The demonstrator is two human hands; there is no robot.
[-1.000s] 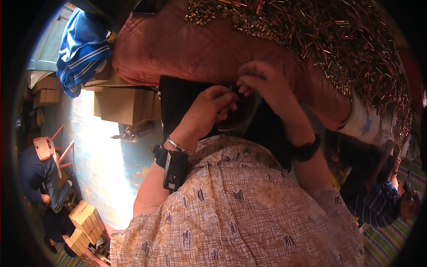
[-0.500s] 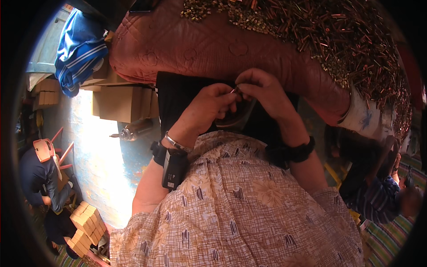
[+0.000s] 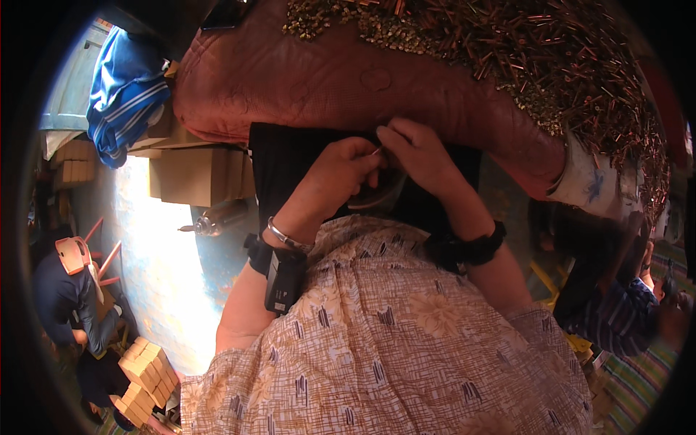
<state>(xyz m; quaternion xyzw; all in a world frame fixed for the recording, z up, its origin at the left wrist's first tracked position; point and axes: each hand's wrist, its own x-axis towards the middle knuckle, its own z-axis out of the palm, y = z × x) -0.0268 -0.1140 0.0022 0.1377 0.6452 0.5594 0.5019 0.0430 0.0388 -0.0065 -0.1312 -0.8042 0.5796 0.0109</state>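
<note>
Above my lap, my left hand is closed in a pinch on a small, slim, shiny piece, only its tip showing between thumb and forefinger. Right beside it, my right hand has its fingers drawn together, their tips meeting the left hand's. Whatever the right fingers grip is hidden. Below both hands a round, dark bowl rests in my lap, partly covered by them. Beyond the hands runs a padded reddish-brown cover. A heap of thin copper-coloured tubes lies on it, bordered by small brass-coloured pieces.
Cardboard boxes stand to the left, near a metal bottle lying on the floor. A blue garment hangs farther back. One person sits at the lower left beside stacked small boxes; another sits at the right.
My right hand has turned and dropped slightly, its fingertips closing over the left hand's pinch. The small piece shows less now. The whole view has shifted a little.
</note>
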